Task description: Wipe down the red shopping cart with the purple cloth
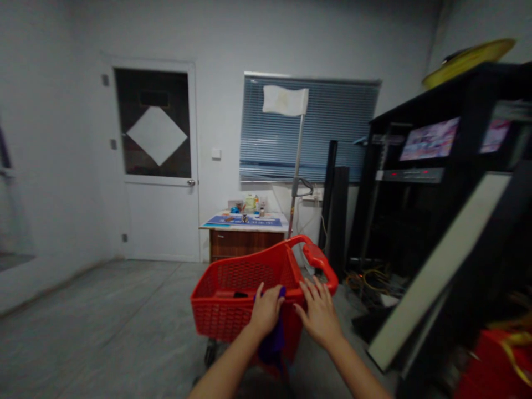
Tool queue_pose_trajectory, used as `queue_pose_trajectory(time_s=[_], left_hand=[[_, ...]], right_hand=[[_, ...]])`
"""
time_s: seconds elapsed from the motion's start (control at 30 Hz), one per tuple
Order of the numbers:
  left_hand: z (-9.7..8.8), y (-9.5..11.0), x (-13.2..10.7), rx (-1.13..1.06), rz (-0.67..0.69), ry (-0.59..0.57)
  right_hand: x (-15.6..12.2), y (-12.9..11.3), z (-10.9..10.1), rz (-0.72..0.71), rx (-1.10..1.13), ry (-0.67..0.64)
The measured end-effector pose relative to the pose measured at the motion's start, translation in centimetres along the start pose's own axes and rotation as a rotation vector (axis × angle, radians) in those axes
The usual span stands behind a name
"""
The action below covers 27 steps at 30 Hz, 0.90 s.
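Note:
A red plastic shopping cart (216, 318) stands side-on in front of me, its handle (318, 257) at the right. My left hand (266, 311) is closed on a purple cloth (272, 346) at the near rim, and the cloth hangs down the cart's outer side. Fingers spread, my right hand (319, 310) lies against the rim close to the handle's base. Inside the basket is a small dark object (240, 295), too small to make out. A pole with a white flag (285, 101) rises behind the cart.
Behind the cart is a small desk (247, 244) with several small items. At right, a black rack (415, 221) holds screens, with a long pale board (440, 266) leaning and cables (374, 280) on the floor. A white door (162, 221) is at left.

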State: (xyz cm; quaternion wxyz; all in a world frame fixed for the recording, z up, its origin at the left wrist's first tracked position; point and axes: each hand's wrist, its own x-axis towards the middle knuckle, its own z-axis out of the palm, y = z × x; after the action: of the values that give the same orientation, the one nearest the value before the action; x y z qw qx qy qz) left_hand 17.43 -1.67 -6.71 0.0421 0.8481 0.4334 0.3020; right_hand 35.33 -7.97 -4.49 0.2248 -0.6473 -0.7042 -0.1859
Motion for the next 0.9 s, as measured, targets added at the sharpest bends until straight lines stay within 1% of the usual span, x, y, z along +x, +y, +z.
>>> queue_pose_trajectory(time_s=[0.1,0.23,0.3,0.37,0.47,0.53,0.6,0.67,0.8,0.9], left_hand=[[-0.6,0.2,0.4,-0.001,-0.01,-0.037],[-0.9,2.1,1.7,-0.02,0.083,-0.075],[-0.6,2.7,2.1,-0.015,0.088,-0.077],[-0.2,2.8,2.0,-0.01,0.073,-0.06],[0.2,1.9,1.4,-0.011,0.059,-0.026],[0.1,1.2,1.1,-0.004,0.048,-0.023],[-0.2,1.0,1.1,0.0,0.033,-0.041],[-0.7,1.4,1.5,-0.009,0.034,-0.069],[-1.1,2.9,2.4,-0.031,0.104,-0.108],[-1.0,3.0,2.3,-0.015,0.111,-0.104]], right_hand=[[0.1,-0.2,-0.1,0.005,-0.003,-0.012],[0.2,-0.2,-0.2,0.011,-0.001,-0.023],[0.3,-0.1,-0.4,0.009,-0.001,-0.033],[0.3,0.0,-0.7,0.005,-0.002,-0.05],[0.3,-0.2,-1.3,0.008,-0.001,-0.074],[0.3,-0.4,-1.6,0.017,0.0,-0.097],[0.4,-0.6,-1.9,0.031,-0.001,-0.117],[0.4,-0.9,-2.1,0.041,0.004,-0.125],[0.6,-0.9,-2.3,0.05,0.027,-0.148],[0.7,-0.7,-2.6,0.051,0.034,-0.167]])
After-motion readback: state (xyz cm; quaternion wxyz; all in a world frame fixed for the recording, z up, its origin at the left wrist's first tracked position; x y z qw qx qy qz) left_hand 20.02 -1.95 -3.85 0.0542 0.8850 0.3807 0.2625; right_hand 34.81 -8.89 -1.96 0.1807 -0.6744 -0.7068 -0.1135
